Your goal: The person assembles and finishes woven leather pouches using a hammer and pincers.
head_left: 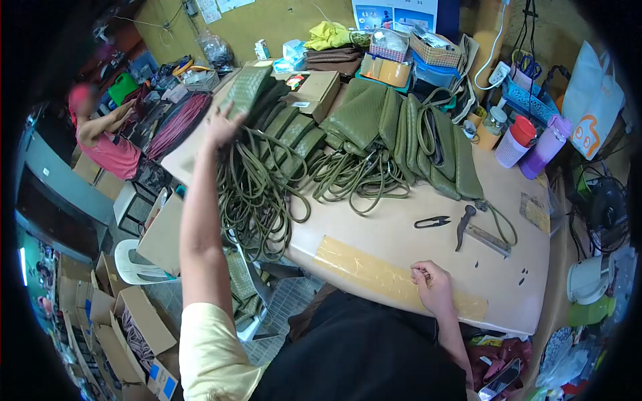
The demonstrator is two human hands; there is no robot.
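Note:
My left hand (224,128) reaches out to the far left of the table, fingers spread at the edge of a stack of green woven-pattern bags (246,88). Long green cord straps (257,194) hang in loops below that stack, over the table edge. My right hand (433,286) rests near the front edge with fingers pinched together; what they hold, if anything, is hidden. Beneath it runs a strip of brown tape (361,271). Thread snips (432,222) and a hammer (464,227) lie beyond my right hand, beside a flat metal bar (488,239).
More folded green bags (428,144) lie across the table's middle. Baskets (436,50) and a cardboard box (314,93) stand at the back. Two tumblers (535,147) are at the right. Another person (107,137) works at the far left. A white plastic chair (137,264) stands below left.

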